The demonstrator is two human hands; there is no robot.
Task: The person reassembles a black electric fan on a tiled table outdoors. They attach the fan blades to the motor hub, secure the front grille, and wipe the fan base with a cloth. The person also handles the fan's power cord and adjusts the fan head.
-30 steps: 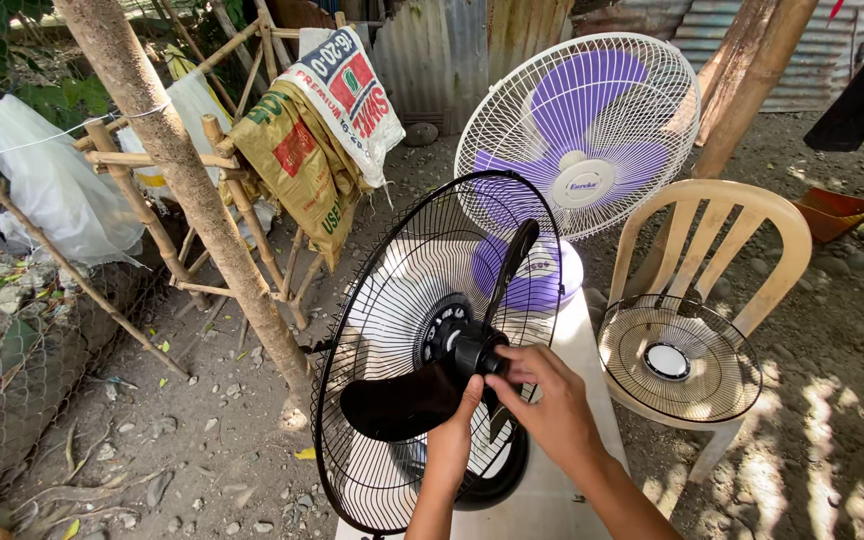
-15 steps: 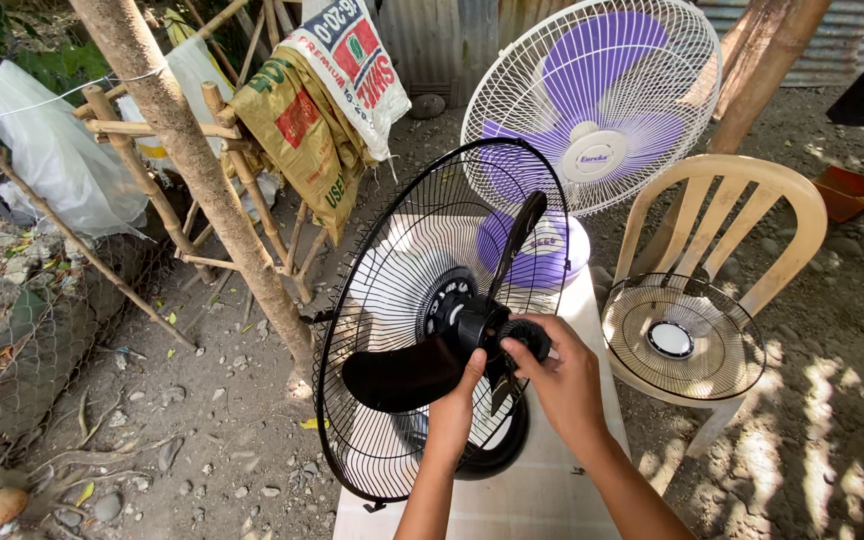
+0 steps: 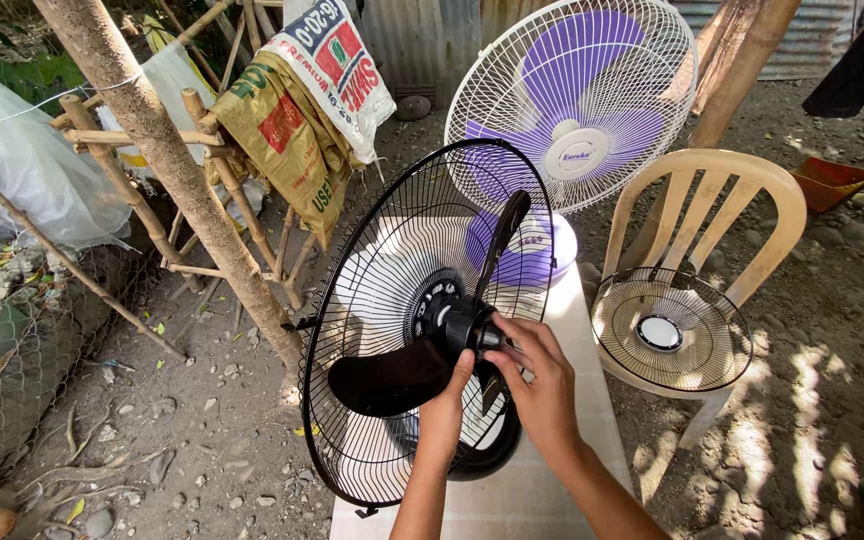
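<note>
Black fan: both hands at the hub

Black fan (image 3: 422, 330) stands upright on the white tabletop (image 3: 542, 490), rear guard fitted, front open. Right hand (image 3: 542, 375) has its grip closed on the hub cap (image 3: 482, 335) at the blade centre. Left hand (image 3: 447, 405) sits just left of it, fingers closed on a black blade (image 3: 387, 375). Beyond the hands stands a purple fan (image 3: 577, 110). Right of them, a loose guard (image 3: 670, 330) lies on a beige chair (image 3: 742, 215).

Single head-worn view, looking steeply down and forward, close above the black fan (image 3: 422, 330) on the table (image 3: 542, 490), dirt yard beyond
</note>
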